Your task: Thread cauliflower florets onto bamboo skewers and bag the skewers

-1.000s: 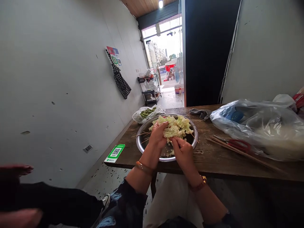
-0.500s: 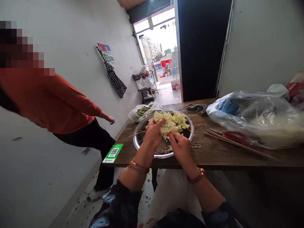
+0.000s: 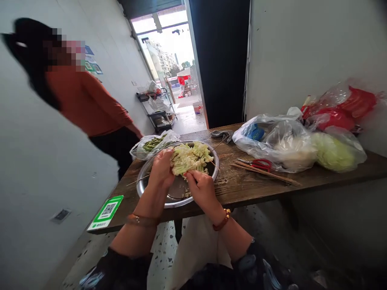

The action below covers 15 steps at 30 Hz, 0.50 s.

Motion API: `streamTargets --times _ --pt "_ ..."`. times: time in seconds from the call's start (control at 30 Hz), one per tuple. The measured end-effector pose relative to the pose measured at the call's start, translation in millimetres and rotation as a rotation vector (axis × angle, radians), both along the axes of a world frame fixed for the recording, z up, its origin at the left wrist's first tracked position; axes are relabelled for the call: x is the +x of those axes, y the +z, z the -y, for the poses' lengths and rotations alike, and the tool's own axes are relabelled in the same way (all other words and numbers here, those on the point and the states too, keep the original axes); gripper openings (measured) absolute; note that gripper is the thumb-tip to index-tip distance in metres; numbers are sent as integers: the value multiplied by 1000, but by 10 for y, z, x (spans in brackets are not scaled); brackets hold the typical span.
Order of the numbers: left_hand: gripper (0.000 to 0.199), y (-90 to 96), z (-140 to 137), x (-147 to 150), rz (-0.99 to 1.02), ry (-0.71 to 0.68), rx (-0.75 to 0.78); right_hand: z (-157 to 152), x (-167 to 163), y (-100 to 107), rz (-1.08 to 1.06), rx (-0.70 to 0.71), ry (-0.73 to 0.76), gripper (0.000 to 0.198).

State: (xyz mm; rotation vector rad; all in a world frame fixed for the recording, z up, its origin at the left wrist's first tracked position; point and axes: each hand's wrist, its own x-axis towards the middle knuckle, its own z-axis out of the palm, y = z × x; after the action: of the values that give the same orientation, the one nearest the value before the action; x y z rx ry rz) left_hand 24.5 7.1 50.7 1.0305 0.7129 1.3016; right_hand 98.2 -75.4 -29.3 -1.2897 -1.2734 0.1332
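My left hand (image 3: 161,169) is closed around the side of a pale green and white bunch of cauliflower (image 3: 183,159), held over a metal basin (image 3: 140,187). At the bunch's lower edge, the fingertips of my right hand (image 3: 201,187) are pinched together on the cauliflower; whether a skewer is between them is hidden. More cauliflower (image 3: 202,152) lies just behind, in the basin. Thin wooden skewers (image 3: 215,165) poke out over the basin's rim on both sides. Small crumbs lie on the basin's bottom.
Behind the basin lies a bag of green beans (image 3: 154,143). To the right are loose skewers (image 3: 269,175), red-handled scissors (image 3: 261,164), a grey cloth (image 3: 222,135) and filled plastic bags (image 3: 290,147). A payment card (image 3: 107,211) marks the table's left corner. A person (image 3: 87,100) stands at left.
The view has swung right, bringing more bags into sight. The person at left has moved toward the table's far end. Both my hands stay on the cauliflower.
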Motion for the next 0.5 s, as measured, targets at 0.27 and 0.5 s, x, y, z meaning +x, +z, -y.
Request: streamTargets --times 0.27,0.5 --pt "31 -35 120 -55 -58 -57 23 58 22 -52 -82 28 72 29" --pt "34 -105 106 -116 -55 -116 7 110 119 -42 -54 -7 145 28"
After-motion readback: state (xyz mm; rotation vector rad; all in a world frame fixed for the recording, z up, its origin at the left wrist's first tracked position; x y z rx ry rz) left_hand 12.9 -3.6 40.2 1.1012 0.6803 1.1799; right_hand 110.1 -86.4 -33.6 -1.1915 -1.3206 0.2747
